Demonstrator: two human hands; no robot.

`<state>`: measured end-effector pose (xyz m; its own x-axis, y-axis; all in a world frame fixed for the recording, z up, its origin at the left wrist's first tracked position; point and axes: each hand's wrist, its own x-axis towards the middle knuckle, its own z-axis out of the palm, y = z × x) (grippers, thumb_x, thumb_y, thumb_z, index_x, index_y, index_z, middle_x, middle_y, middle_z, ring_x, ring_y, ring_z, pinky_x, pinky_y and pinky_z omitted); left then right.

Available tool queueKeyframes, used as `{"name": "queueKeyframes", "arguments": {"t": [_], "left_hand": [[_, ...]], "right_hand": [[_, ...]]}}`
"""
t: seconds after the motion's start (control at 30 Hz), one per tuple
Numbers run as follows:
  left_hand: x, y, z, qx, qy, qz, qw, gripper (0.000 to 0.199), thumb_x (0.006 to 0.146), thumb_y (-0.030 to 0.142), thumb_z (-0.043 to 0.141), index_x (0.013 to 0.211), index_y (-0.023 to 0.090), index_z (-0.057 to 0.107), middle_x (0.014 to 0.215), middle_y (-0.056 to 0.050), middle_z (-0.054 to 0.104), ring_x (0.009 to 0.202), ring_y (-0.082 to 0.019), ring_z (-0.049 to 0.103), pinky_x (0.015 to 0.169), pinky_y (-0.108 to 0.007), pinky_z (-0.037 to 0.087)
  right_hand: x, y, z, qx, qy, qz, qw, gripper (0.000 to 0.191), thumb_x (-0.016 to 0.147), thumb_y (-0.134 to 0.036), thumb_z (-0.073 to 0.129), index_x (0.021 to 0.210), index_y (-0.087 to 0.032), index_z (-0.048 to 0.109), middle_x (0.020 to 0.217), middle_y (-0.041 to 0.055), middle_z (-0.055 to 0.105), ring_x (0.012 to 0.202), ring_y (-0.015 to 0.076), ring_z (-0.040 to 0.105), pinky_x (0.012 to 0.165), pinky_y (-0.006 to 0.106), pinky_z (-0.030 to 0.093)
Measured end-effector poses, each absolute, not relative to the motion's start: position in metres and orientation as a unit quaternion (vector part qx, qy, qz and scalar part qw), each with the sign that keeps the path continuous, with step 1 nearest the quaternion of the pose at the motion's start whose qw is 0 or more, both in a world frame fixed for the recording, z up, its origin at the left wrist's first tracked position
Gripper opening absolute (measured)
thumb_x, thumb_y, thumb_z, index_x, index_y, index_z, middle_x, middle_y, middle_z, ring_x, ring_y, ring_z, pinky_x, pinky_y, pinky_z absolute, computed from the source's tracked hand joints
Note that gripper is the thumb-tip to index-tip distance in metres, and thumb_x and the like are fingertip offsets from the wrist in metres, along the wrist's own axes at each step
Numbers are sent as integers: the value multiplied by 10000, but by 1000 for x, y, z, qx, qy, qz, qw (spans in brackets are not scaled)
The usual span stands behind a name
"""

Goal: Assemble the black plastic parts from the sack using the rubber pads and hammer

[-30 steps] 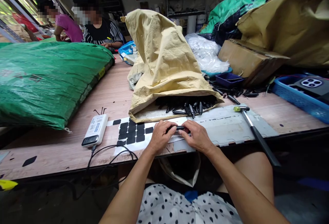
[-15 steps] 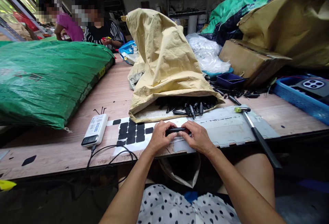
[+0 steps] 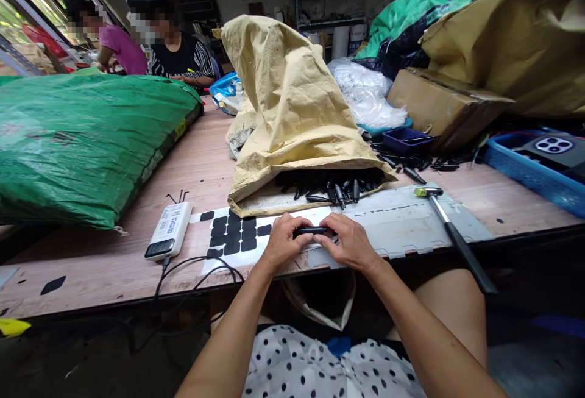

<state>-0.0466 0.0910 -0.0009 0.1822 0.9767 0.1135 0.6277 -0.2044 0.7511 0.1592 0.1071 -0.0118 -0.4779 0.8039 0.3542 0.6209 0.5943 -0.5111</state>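
A slim black pen-like tube (image 3: 311,230) lies level between my two hands, just above the front of the table. My left hand (image 3: 286,238) pinches its left end between thumb and fingers. Its right end is gripped by my right hand (image 3: 345,239), whose fingers hide the tip. Behind them a tan woven sack (image 3: 292,105) lies with its mouth towards me, spilling many similar black pieces (image 3: 340,194). Left of my hands is a white sheet of black square stickers (image 3: 234,236). On the grey board (image 3: 402,221) at the right rests a hammer (image 3: 457,245).
A white power bank (image 3: 169,230) with a black cable stands at the left, near a large green sack (image 3: 91,148). To the right are a cardboard box (image 3: 443,105), a purple tray (image 3: 406,141) and a blue basket (image 3: 530,166). Two people (image 3: 178,56) sit beyond the table.
Both hands keep hold of the black tube, with only slight finger movement. The view has shifted a little. A person across the table has lowered their hands.
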Motion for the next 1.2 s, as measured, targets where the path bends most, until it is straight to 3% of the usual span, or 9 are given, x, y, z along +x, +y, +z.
{"name": "queueKeyframes", "arguments": {"t": [0.3, 0.53, 0.7, 0.77, 0.83, 0.93, 1.07, 1.13, 1.2], "left_hand": [[-48, 96, -7, 729, 554, 292, 277, 168, 827, 345, 707, 948, 242, 764, 870, -31, 639, 918, -222, 555, 879, -359, 431], [-47, 52, 28, 700, 534, 340, 331, 235, 895, 382, 625, 1032, 220, 725, 951, -37, 695, 909, -217, 605, 845, -321, 459], [-23, -10, 5, 697, 523, 154, 466, 215, 885, 407, 630, 970, 245, 742, 758, 16, 703, 702, -168, 621, 667, -252, 446], [-14, -21, -22, 667, 590, 90, 447, 264, 875, 423, 617, 1038, 261, 747, 744, 5, 712, 725, -194, 651, 675, -265, 458], [-7, -23, -41, 644, 643, 48, 413, 426, 875, 459, 599, 1234, 252, 696, 826, -38, 743, 838, -249, 689, 743, -312, 486], [-6, -17, -37, 668, 627, 8, 401, 589, 819, 509, 666, 1347, 249, 639, 886, -72, 756, 917, -298, 697, 783, -352, 493], [-11, 20, 12, 730, 540, 87, 409, 332, 876, 515, 627, 1081, 288, 759, 788, -8, 733, 747, -206, 667, 680, -283, 467], [-13, 55, 31, 746, 546, 169, 341, 319, 939, 480, 564, 1114, 281, 741, 800, -1, 721, 715, -180, 635, 684, -281, 466], [-12, 95, 38, 755, 573, 243, 207, 270, 970, 378, 543, 1109, 245, 731, 929, -33, 723, 829, -191, 630, 788, -303, 478]], "right_hand": [[160, 111, -14, -393, -848, 169, 313, 195, 942, -289, 590, 767, -204, 585, 787, 29, 588, 803, 185, 514, 739, 312, 377], [171, 108, -6, -387, -691, 367, 488, 277, 976, -435, 524, 961, -202, 672, 889, 39, 619, 788, 169, 560, 706, 301, 439], [174, 109, -12, -403, -619, 420, 526, 326, 964, -482, 544, 949, -193, 694, 885, 34, 623, 790, 167, 569, 701, 292, 451], [173, 109, -12, -397, -637, 413, 515, 317, 955, -475, 564, 920, -189, 696, 882, 33, 621, 799, 168, 566, 709, 293, 448], [173, 109, -11, -394, -647, 405, 512, 310, 953, -466, 569, 903, -188, 695, 867, 30, 616, 804, 169, 564, 711, 292, 443], [172, 108, -10, -400, -635, 403, 524, 313, 955, -466, 564, 903, -187, 694, 863, 28, 616, 794, 165, 563, 711, 290, 442], [172, 107, -10, -404, -625, 400, 535, 317, 957, -467, 558, 890, -187, 691, 866, 28, 617, 771, 156, 556, 706, 286, 444], [172, 108, -10, -404, -631, 392, 534, 316, 958, -462, 556, 868, -188, 685, 845, 24, 608, 761, 155, 552, 700, 286, 440], [172, 108, -10, -408, -635, 385, 532, 317, 960, -458, 553, 853, -189, 682, 821, 21, 604, 750, 155, 549, 697, 287, 437]]}}
